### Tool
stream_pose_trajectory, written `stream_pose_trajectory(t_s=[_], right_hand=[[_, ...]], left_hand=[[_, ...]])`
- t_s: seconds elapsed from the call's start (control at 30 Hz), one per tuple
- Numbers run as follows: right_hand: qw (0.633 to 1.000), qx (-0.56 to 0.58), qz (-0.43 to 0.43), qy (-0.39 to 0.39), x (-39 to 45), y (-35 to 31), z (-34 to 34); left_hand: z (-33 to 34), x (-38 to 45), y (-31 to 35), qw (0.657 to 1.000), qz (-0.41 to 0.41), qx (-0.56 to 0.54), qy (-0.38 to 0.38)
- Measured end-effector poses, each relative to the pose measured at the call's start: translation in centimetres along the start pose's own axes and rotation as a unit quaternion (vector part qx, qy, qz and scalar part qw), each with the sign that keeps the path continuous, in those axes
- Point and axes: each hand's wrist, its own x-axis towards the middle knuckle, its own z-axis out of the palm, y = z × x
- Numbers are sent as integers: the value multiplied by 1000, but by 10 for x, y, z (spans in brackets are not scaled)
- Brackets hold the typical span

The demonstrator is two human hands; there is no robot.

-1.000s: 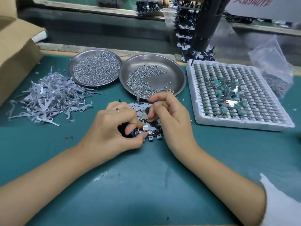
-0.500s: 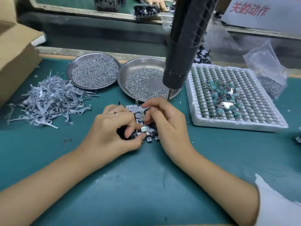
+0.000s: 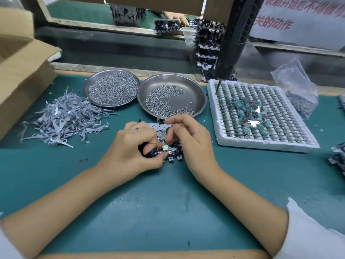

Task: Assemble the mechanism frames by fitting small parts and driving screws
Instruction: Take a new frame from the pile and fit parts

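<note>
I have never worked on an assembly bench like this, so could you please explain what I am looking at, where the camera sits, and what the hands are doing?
There is no robot here: a person works with bare hands, and the single camera is worn on the head, looking down at a green bench. The left hand grips a mechanism frame lying on the mat, and the right hand pinches a small part over it. Behind the hands, two metal dishes hold small screws. Left of them lies a heap of thin grey metal levers. To the right, a white tray holds rows of small components, with loose teal parts on top. The black powered screwdriver hangs above that tray, untouched.
</note>
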Motion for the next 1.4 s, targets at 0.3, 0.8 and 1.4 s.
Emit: stream_pose_trajectory(t_s=[0.3,0.8,1.4], right_hand=[[1000,-18,-1,5,0,1,0],[896,-345,-278,-9,-20,-1,5],[808,-589,-14,-28,-28,-12,42]], left_hand=[[0,1,-2,1000,-1,-17,-11],[-21,5,7,982,-98,-88,134],[-15,4,6,983,-81,26,161]])
